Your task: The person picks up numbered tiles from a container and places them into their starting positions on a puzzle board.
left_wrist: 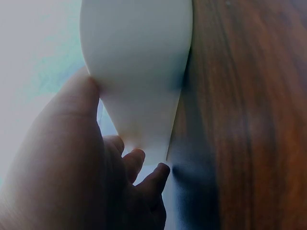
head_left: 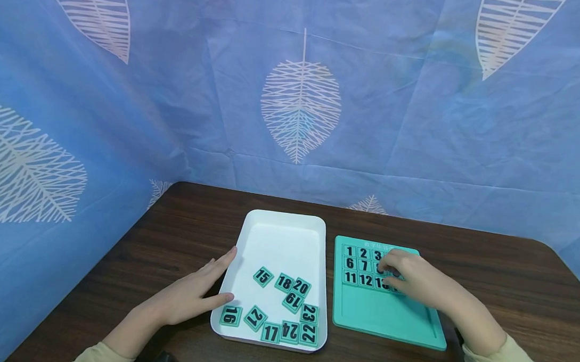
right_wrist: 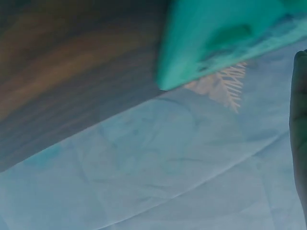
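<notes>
In the head view my left hand (head_left: 190, 294) lies along the left side of a white tray (head_left: 278, 231), fingers extended against its wall and thumb across the rim. The left wrist view shows the thumb and fingertips at the tray's side (left_wrist: 139, 62). Green number tiles, such as tile 15 (head_left: 263, 276) and tile 16 (head_left: 230, 316), lie loose in the tray. My right hand (head_left: 418, 278) is over a green number board (head_left: 386, 317), bent fingers down at the tiles near 13 (head_left: 379, 282). It covers part of the rows; I cannot tell whether it pinches a tile.
The tray and board stand side by side on a dark wooden table (head_left: 197, 215). Blue cloth with white leaf prints (head_left: 368, 125) hangs behind and to the left. A small dark object (head_left: 165, 360) sits at the front edge beside my left forearm.
</notes>
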`<state>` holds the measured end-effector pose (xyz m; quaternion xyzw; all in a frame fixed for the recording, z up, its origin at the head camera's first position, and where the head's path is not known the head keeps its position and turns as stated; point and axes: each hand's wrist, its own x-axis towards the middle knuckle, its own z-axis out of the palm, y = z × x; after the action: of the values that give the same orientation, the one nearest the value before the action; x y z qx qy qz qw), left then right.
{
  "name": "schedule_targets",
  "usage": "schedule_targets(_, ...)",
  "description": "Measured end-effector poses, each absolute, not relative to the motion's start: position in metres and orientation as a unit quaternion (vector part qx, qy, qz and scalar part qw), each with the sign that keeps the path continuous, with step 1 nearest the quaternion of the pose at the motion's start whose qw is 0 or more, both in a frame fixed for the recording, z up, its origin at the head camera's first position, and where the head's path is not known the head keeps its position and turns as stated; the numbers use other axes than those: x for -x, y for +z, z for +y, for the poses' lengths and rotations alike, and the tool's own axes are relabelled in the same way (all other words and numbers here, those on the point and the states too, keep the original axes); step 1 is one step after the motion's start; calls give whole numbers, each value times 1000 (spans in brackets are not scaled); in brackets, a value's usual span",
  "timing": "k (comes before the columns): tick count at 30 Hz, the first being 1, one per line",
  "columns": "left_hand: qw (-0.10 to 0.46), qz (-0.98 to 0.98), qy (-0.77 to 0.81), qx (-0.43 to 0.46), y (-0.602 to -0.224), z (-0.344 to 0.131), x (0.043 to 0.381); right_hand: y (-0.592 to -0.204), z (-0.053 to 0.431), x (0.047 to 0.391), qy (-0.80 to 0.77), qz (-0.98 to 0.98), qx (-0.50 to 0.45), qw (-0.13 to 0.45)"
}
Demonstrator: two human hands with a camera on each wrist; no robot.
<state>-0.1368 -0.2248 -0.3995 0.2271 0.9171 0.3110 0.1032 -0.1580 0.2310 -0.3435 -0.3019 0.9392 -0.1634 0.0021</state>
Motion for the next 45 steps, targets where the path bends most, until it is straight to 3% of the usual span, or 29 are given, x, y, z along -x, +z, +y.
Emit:
schedule_targets(10,105,919,308,-223,-400,-226,137,-323,169,165,-176,919,352,-18)
schedule_targets(25,109,919,310,-218,-400,-223,137,-331,67,169,-184,891,413,29)
schedule_targets(31,109,920,306,-219,-400,-222,137,-338,45,168,-158,900,401,57)
schedule_targets(45,100,920,304,-226,-399,-224,136,-351,23,171,-124,914,386,17)
